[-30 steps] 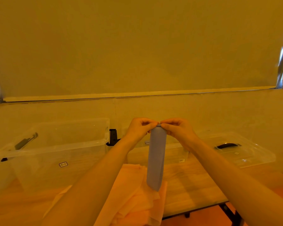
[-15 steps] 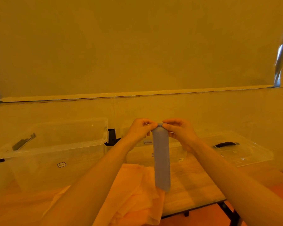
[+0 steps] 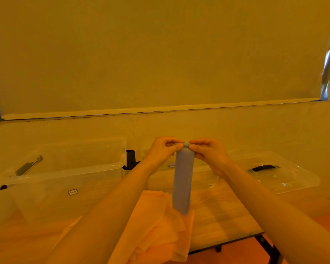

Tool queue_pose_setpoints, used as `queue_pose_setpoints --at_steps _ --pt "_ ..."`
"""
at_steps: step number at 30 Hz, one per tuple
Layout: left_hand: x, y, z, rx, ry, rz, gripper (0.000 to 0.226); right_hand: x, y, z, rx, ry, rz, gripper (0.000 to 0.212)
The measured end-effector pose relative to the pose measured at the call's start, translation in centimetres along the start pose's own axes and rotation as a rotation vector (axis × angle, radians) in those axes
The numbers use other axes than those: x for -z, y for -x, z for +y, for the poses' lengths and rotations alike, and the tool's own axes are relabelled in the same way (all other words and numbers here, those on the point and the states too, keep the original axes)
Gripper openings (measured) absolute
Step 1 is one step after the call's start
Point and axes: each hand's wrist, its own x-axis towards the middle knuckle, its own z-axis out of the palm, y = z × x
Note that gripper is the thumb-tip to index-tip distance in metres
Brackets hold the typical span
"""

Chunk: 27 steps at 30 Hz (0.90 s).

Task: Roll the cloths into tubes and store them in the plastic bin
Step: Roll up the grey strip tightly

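Observation:
A narrow blue-grey cloth (image 3: 183,180) hangs straight down in the air, folded into a long strip. My left hand (image 3: 163,151) and my right hand (image 3: 208,152) pinch its top edge from either side, fingertips nearly touching. Its lower end dangles just above a crumpled pale orange cloth (image 3: 160,225) lying on the wooden table (image 3: 223,212). A clear plastic bin (image 3: 65,168) stands at the left, open, with a dark handle-like item inside at its left end.
A second clear bin (image 3: 204,180) sits behind the hanging cloth. A clear lid (image 3: 282,174) with a black handle lies at the right. A black clip (image 3: 131,160) shows between the bins. The table's front edge and black legs are at lower right.
The cloth's lower end swung right, then back left. Both hands have stayed pinched on its top edge at about the same height.

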Motion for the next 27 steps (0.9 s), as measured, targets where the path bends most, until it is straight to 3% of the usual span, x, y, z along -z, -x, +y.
queue_pose_setpoints --at_steps 9,15,20,27 --pt "0.21 -0.03 -0.31 -0.020 0.002 0.026 0.015 -0.17 0.51 -0.01 -0.050 0.050 -0.014 0.020" --pt "0.33 0.20 -0.09 -0.033 -0.008 -0.008 0.020 -0.20 0.73 -0.09 -0.078 0.063 -0.003 0.006" --pt "0.03 0.19 -0.16 0.104 -0.024 -0.035 0.013 -0.23 0.78 -0.24 -0.037 0.065 0.015 0.012" --pt "0.09 0.24 -0.47 0.045 -0.025 -0.012 0.015 -0.17 0.94 -0.11 -0.062 0.060 -0.002 0.022"
